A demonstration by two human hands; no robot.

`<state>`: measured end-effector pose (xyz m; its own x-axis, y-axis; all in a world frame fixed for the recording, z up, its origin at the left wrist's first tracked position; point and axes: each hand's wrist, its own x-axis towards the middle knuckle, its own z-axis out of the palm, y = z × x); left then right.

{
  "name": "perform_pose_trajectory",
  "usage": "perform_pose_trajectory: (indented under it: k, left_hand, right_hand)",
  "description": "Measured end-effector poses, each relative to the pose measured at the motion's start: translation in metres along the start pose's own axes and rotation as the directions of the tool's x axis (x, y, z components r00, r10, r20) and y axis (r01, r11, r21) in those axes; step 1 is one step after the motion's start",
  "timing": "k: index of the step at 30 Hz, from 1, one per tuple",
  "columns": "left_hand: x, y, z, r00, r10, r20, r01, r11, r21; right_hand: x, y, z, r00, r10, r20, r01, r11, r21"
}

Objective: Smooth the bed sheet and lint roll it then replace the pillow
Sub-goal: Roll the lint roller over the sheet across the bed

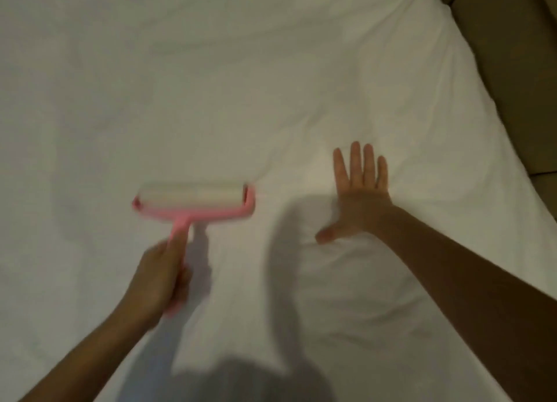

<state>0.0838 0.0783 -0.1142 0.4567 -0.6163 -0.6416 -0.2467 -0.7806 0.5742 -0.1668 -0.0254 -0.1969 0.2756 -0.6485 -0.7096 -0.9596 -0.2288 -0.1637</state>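
Nearest, left hand [159,278] wrapped round the lower end of a pink plastic lint roller with a wide white sticky drum [193,202], index finger laid along the shaft, the rest curled tight on the handle. Just ahead of that grip, at the far end of the handle: the drum, long axis crosswise to the handle and running left to right, resting on or just above the white fabric bed sheet [271,70]; cannot tell which through the blur. Looks pale and fairly clean, capped in pink at both ends, carried on a pink crossbar. To the right of the grip and a little farther out, well apart from the drum: right hand [358,196], spread flat, fingers straight and close together, thumb swung out toward the roller, palm down on the sheet. Seems to pin the cloth for the rolling. Judging by this, partway through the lint-rolling step, with the left hand alone on the tool and far the nearer of the two to it. Next stroke likely away from the grip along the handle's line, across the shallow creases fanning out ahead of and between both hands. Beyond the drum, more sheet, softly rumpled, greyer toward the left. Far right, past the flat hand, a tan upholstered bed surround [512,55]. No pillow in view.
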Motion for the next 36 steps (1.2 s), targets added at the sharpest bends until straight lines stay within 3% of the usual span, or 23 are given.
perform_pose_trajectory:
  k: [3,6,8,10,12,14,19,22,23,26,28,31,33,36]
  left_hand:
    - [0.074,0.055,0.031,0.992,0.090,-0.090,-0.098,0.992,-0.085]
    - [0.098,0.087,0.047,0.994,0.105,-0.016,-0.105,0.948,-0.300]
    - [0.074,0.063,0.052,0.997,0.076,0.019,-0.067,0.954,-0.292]
    - [0.021,0.015,0.056,1.000,0.013,0.026,-0.005,0.962,-0.274]
    - [-0.042,-0.032,0.054,0.980,-0.163,0.117,0.191,0.937,-0.294]
    - [-0.070,-0.044,0.053,0.955,-0.241,0.171,0.282,0.916,-0.285]
    - [0.038,0.028,0.057,0.999,0.024,0.039,-0.016,0.982,-0.186]
    - [0.077,0.070,0.060,0.996,0.070,0.050,-0.053,0.958,-0.281]
    - [0.073,0.067,0.060,0.993,0.082,0.082,-0.054,0.954,-0.293]
    - [0.018,0.009,0.067,0.990,0.119,0.081,-0.110,0.989,-0.099]
    - [-0.041,-0.055,0.069,0.997,-0.021,0.077,0.030,0.992,-0.124]
    - [-0.121,-0.100,0.057,0.937,-0.301,0.177,0.327,0.935,-0.140]
    - [-0.125,-0.103,0.053,0.943,-0.252,0.217,0.277,0.956,-0.094]
    - [-0.066,-0.066,0.059,0.985,0.003,0.171,-0.003,1.000,0.001]
  right_hand:
    - [0.002,-0.002,-0.002,0.997,0.037,0.073,-0.037,0.999,0.006]
    - [0.003,-0.005,-0.006,0.993,0.049,0.111,-0.049,0.999,-0.002]
    - [0.001,-0.006,-0.008,0.993,0.044,0.112,-0.045,0.999,0.001]
    - [0.000,-0.007,-0.009,0.993,0.043,0.111,-0.044,0.999,0.003]
    - [0.000,-0.007,-0.008,0.992,0.050,0.116,-0.049,0.999,-0.010]
    - [0.000,-0.008,-0.007,0.992,0.066,0.107,-0.065,0.998,-0.013]
    - [0.000,-0.012,-0.008,0.992,0.076,0.098,-0.078,0.997,0.015]
    - [-0.004,-0.014,-0.009,0.993,0.079,0.084,-0.079,0.997,0.004]
    - [-0.008,-0.014,-0.010,0.995,0.070,0.068,-0.071,0.998,0.002]
    - [-0.023,-0.009,0.001,0.999,-0.019,0.037,0.018,1.000,0.019]
    - [-0.042,-0.006,0.022,0.994,-0.108,0.035,0.108,0.994,-0.007]
    - [-0.067,-0.007,0.064,0.993,-0.112,0.034,0.114,0.993,-0.042]
    - [-0.078,-0.014,0.081,0.990,-0.128,-0.052,0.123,0.988,-0.091]
    - [-0.086,-0.024,0.084,0.993,-0.113,-0.029,0.111,0.993,-0.040]
